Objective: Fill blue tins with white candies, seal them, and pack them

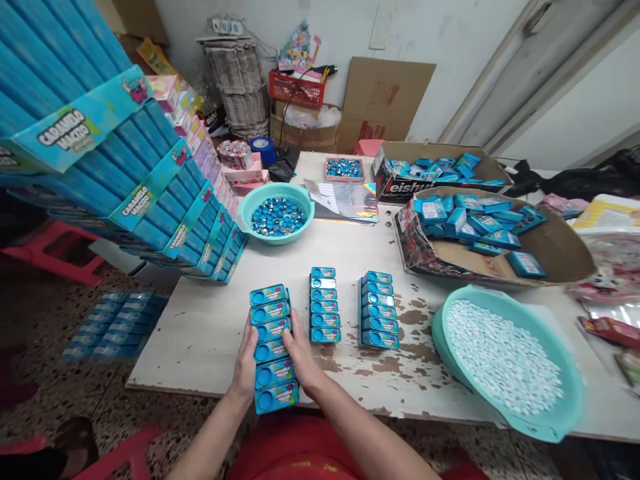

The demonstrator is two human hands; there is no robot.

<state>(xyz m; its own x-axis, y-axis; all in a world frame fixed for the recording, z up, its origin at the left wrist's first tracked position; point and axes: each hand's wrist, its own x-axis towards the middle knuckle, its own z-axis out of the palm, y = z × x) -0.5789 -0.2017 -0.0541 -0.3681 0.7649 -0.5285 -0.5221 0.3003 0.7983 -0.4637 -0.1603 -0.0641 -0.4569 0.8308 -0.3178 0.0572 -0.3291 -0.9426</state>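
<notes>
A row of several small blue candy boxes [275, 373], each with a round recess and printed label, is squeezed between my two hands near the table's front edge. My left hand [245, 357] presses on the row's left side. On its right side lies my right hand [301, 350], thumb over the top of a box. Just right of my hands stands a second row of blue candy boxes [325, 307]. A third row of the same boxes [381, 311] is farther right. The undersides of the held boxes are hidden.
A turquoise basin [440, 333] of white pellets stands at right, below two cartons [410, 247] [390, 187] of blue packets. Another basin [243, 217] holds blue-and-silver discs. Tall stacked display boxes [140, 200] lean at left. The white table [200, 347] has peeling paint.
</notes>
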